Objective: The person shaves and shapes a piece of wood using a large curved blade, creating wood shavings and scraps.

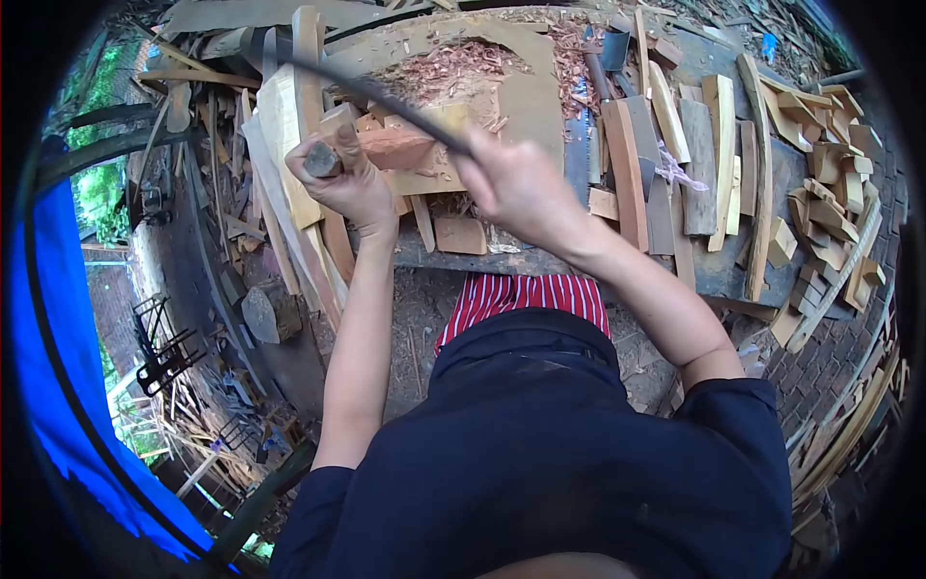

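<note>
Item, left hand, left of centre in the upper half of the frame: fingers curled round a short wooden piece, its dark end face turned to the viewer, thumb raised along it. Item, right hand, upper centre, blurred: closed on the near end of a long dark bar-like tool, which slants across to the upper left; whether it carries an edge cannot be told. Item, reddish wood block, just beside the left hand, towards the centre; contact between the two is unclear. Item, wood shavings, reddish, heaped at upper centre. Item, saw blade, lying right of the right hand. Item, curved wood blocks, piled at the right edge. Item, bench, dark front edge across the middle. Hazards, by judgement: the tool passes close above the left hand in view, so a slip or a misjudged stroke could strike knuckles or thumb; a loose grip might let the wooden piece twist; offcuts crowding both hands could catch the tool's far end and throw it off line.
</note>
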Action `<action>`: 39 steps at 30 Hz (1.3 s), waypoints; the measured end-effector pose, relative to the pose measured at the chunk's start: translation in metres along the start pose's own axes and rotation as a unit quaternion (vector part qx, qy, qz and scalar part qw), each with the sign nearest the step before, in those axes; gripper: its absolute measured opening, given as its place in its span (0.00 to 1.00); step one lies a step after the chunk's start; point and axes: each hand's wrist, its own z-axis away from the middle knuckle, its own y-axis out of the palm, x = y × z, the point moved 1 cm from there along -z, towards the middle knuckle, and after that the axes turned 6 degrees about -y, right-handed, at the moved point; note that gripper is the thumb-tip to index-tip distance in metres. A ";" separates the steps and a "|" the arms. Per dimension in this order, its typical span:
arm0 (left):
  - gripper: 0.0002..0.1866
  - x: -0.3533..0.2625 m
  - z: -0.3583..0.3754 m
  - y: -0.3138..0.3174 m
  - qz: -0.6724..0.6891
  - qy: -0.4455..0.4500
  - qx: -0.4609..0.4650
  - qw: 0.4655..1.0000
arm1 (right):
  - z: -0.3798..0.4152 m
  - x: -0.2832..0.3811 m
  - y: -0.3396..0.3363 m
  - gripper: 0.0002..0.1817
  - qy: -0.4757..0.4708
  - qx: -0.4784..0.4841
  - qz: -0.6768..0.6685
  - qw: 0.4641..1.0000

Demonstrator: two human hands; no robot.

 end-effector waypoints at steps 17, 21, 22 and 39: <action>0.21 0.009 -0.011 -0.003 0.019 0.016 -0.015 1.000 | 0.018 -0.039 0.031 0.12 0.040 0.069 0.083 0.993; 0.23 -0.004 -0.005 0.002 0.020 -0.005 -0.008 1.000 | 0.005 -0.038 0.024 0.14 0.046 0.081 0.050 0.994; 0.24 0.000 -0.004 0.000 0.013 0.017 0.000 1.000 | -0.001 -0.030 0.020 0.13 0.013 0.045 0.033 0.998; 0.22 0.003 -0.003 -0.003 0.019 0.023 0.011 1.000 | -0.020 0.016 -0.015 0.12 -0.055 -0.015 -0.005 0.998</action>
